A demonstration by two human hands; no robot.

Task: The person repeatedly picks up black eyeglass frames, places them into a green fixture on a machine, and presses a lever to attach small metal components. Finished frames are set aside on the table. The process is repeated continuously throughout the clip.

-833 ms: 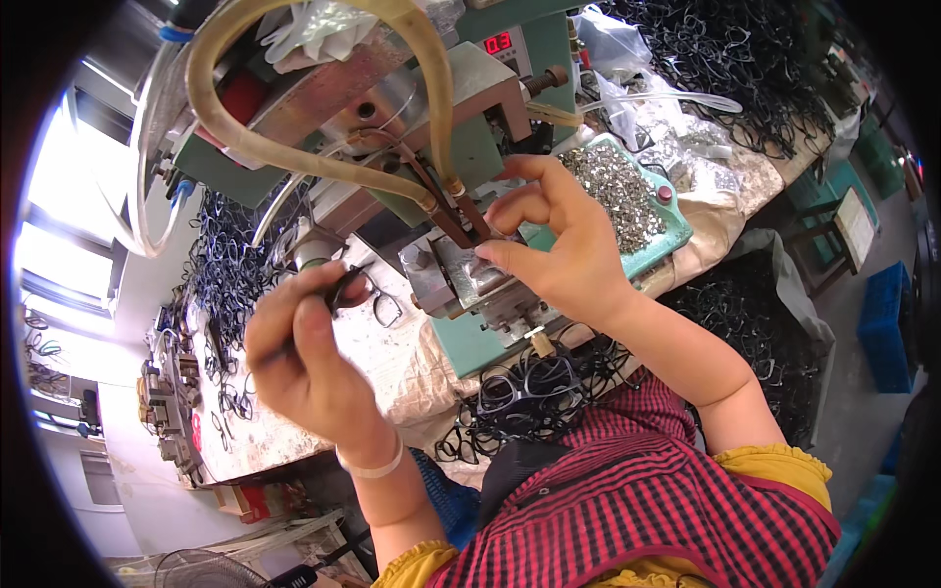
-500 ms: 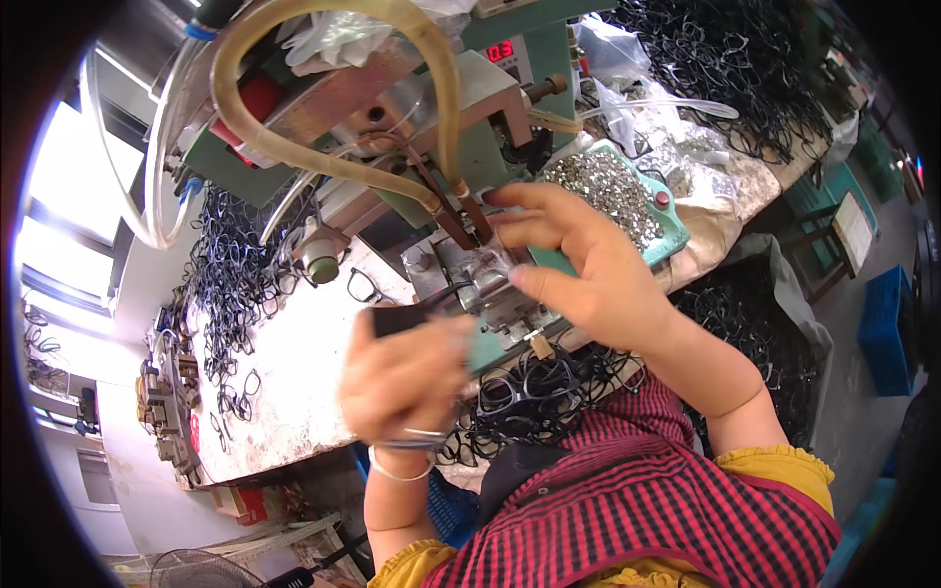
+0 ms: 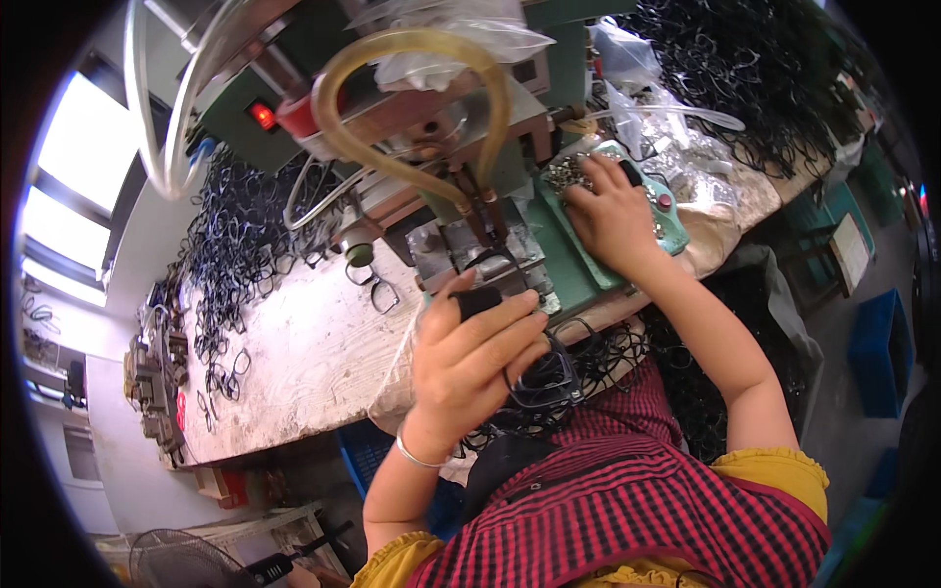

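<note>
My left hand (image 3: pixel 475 358), with a black cover on one finger, is in front of the machine's metal fixture (image 3: pixel 490 260). Its fingers are bent around a dark eyeglass frame (image 3: pixel 549 380), part of which hangs below the fingertips. A dark curved piece also shows at the fixture, under the two brown prongs (image 3: pixel 490 220). To the right, my right hand (image 3: pixel 615 218) reaches into a green tray (image 3: pixel 676 235) of small shiny metal parts (image 3: pixel 569 171). Its fingertips are bent down among the parts, and whatever they pinch is too small to make out.
A yellowish hose (image 3: pixel 333 73) loops over the machine. Eyeglass frames lie heaped at the left (image 3: pixel 221 255) and far right (image 3: pixel 725 69) of the worktable (image 3: pixel 314 343). Clear plastic bags (image 3: pixel 696 167) lie behind the tray. A blue crate (image 3: pixel 877 343) stands on the floor at right.
My right hand has left the fixture and moved right into the tray of metal parts. My left hand has shifted right and up, nearer the fixture, and the eyeglass frame now shows at its fingers.
</note>
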